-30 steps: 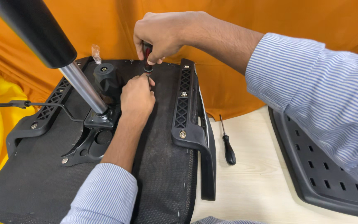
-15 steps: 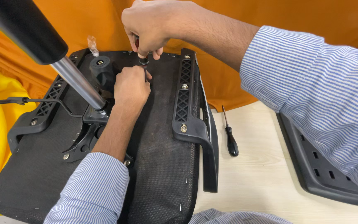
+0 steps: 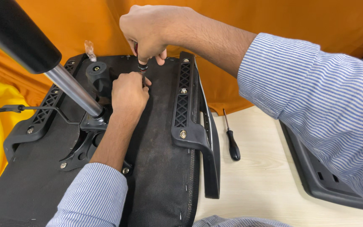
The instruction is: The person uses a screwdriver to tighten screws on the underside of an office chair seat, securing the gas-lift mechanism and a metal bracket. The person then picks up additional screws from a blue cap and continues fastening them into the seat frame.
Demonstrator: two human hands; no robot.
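Upturned chair seat (image 3: 160, 168) lies on the desk (image 3: 257, 185), gas cylinder (image 3: 70, 86) sticking up. Your right hand (image 3: 148, 31) grips a tool handle (image 3: 141, 63) over it; your left hand (image 3: 129, 92), fingers curled, steadies the tip. Spare screwdriver (image 3: 231, 141) lies beside the armrest (image 3: 194, 126).

A pale wood-grain table (image 3: 269, 180) fills the lower right of the frame. On it lie 1 black-handled screwdriver (image 3: 232, 143), an upturned black chair seat (image 3: 160, 168) and a black plastic panel (image 3: 316, 172) at right.
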